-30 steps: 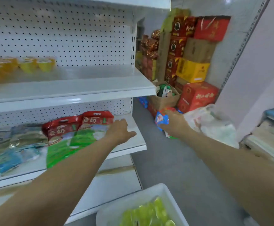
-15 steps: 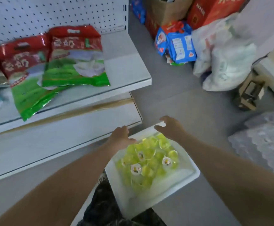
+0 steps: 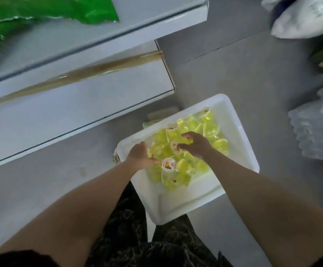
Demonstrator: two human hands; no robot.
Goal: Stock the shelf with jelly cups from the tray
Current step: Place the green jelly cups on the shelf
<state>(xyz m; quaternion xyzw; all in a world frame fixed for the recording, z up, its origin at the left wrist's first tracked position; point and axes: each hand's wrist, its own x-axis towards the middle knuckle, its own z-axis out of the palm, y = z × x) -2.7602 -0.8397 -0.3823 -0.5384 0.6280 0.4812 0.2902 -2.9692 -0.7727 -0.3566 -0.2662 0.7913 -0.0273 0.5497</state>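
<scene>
A white tray [image 3: 185, 200] sits on the grey floor by my legs, holding several yellow-green jelly cups [image 3: 210, 130], some with their white printed lids up. Both my hands are down in the tray. My left hand [image 3: 140, 156] is at the left side of the pile with its fingers pointing down among the cups and hidden by the back of the hand; its thumb sticks out toward a lid-up cup [image 3: 168, 164]. My right hand [image 3: 196, 145] lies spread over the middle cups, fingers and thumb apart, touching them. The white shelf [image 3: 80, 106] is to the upper left.
Green snack bags [image 3: 51, 8] lie on the shelf board above the bottom one. White plastic bags [image 3: 301, 22] sit on the floor at top right. A stack of clear plastic trays [image 3: 318, 130] stands right of the tray. My dark patterned trousers [image 3: 133, 237] are below it.
My view tilted down from the shelves to the floor tray. Both hands came down from shelf height, reached the tray's far edge, and are now in among the cups.
</scene>
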